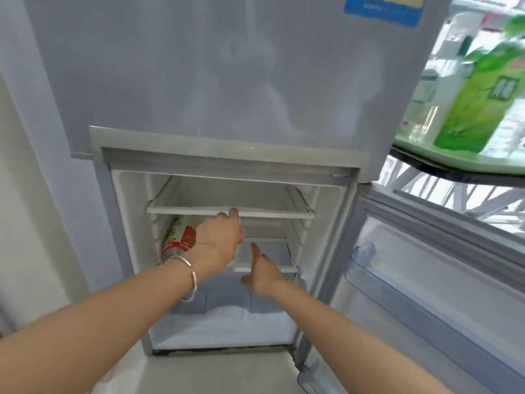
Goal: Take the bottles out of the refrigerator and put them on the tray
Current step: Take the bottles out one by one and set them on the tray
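I'm reaching both arms into the open lower compartment of the refrigerator (335, 251). My left hand (220, 237) is in under the upper shelf (272, 213), fingers curled forward, right beside the red-labelled bottle (179, 240) standing at the left of the middle shelf. There may be something clear against the left palm, but it's too blurred to call, so I can't tell whether that hand has hold of anything. My right hand (262, 270) is loose and empty, index finger pointing inward, just to the right of the left. The green tray (454, 162) sits up at the far right with a green-labelled bottle (480, 95) already on it. To do this well, I'd wrap the fingers around the bottle's body, draw it straight toward me clear of the shelf edge, and keep it upright.
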